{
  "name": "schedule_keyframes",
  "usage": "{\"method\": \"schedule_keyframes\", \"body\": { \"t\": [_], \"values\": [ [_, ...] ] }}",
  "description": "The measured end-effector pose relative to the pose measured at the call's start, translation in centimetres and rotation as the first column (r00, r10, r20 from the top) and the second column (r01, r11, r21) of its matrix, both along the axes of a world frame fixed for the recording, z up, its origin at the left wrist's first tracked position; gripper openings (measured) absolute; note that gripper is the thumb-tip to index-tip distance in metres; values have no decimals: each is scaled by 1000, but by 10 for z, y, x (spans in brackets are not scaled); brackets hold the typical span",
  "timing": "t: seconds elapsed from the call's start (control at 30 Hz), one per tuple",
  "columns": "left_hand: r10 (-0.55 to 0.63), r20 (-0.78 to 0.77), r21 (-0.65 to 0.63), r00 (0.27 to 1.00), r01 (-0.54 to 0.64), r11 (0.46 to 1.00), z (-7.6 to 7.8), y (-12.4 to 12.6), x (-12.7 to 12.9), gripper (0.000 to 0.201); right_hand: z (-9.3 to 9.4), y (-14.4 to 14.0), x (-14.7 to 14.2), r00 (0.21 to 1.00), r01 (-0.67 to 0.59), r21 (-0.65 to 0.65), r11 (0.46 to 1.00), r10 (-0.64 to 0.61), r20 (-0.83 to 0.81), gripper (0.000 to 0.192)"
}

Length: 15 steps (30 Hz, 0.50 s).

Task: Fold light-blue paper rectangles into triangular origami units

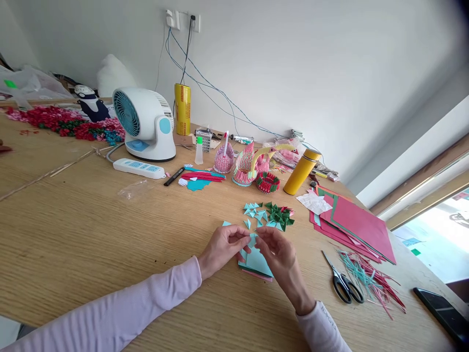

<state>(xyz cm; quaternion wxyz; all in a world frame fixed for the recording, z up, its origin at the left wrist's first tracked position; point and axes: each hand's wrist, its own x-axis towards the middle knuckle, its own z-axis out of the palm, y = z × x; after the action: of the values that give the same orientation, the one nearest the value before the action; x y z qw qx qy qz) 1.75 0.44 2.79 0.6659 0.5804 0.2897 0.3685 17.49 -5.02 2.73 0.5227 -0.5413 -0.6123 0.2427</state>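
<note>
Between my two hands is a small piece of light blue paper (252, 240), pinched at both sides. My left hand (225, 246) grips its left edge with thumb and fingers. On the other side my right hand (277, 249) pinches the right edge. Below them lies a stack of paper rectangles (256, 264), light blue on top with green and pink edges showing. Just beyond the fingers are several light blue folded paper triangles (252, 211) and a heap of dark green ones (280, 215). The fingers partly cover the held paper, so its exact fold is hard to see.
At right lie black scissors (346, 286), paper strips (370, 278), large red sheets (361, 225) and a phone (439, 313). Behind stand a yellow bottle (302, 172), a red-green paper ring (267, 183), a paper swan (243, 168), a white fan (150, 122) and a power strip (138, 168).
</note>
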Motion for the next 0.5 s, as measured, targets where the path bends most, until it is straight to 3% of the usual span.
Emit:
{"method": "schedule_keyframes", "body": {
  "t": [0.13, 0.33, 0.5],
  "values": [
    [20, 52, -21, 998, -19, 1000, 2, 0, -1, 35, 0, 3, -3, 972, -57, -128, 990, 26, -235, 26],
    [-49, 82, 29, 995, 47, 998, 0, 1, -2, 32, 0, 0, -7, 923, -106, -119, 987, 53, -381, 20],
    [-87, 115, -19, 990, 90, 996, 0, 0, -2, 30, -4, -1, -7, 877, -110, -111, 988, 44, -478, 9]
  ]
}}
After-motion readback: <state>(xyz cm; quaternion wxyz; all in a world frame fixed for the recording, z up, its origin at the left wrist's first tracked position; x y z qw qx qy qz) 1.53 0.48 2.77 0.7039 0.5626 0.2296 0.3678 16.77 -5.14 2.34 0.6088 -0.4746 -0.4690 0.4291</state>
